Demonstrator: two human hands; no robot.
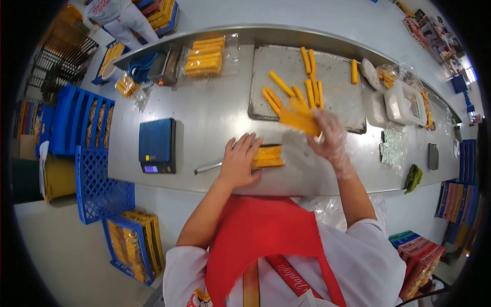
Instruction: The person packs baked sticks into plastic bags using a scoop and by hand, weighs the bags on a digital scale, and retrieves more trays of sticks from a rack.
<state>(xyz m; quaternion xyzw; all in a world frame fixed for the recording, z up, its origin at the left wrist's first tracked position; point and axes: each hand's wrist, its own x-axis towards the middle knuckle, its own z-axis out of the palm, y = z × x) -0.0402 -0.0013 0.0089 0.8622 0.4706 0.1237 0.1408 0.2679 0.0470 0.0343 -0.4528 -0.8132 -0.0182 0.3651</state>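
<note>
My left hand (240, 159), bare, lies with fingers stretched out over the left end of a small stack of yellow sticks (270, 156). The stack seems to sit in a metal holder, mostly hidden, whose thin handle (207, 168) sticks out to the left. My right hand (328, 134), in a clear plastic glove, is closed on a bunch of yellow sticks (299, 120), blurred by motion. It is over the near edge of a metal baking tray (342, 100). More loose yellow sticks (312, 89) lie scattered on that tray.
A blue scale (157, 146) stands at left. Bagged sticks (204, 56) lie at the back. On the right are a white plastic container (404, 103), clear bags (394, 146) and a green cloth-like item (413, 178). Blue crates (76, 120) stand beyond the table; another person (120, 20) is at upper left.
</note>
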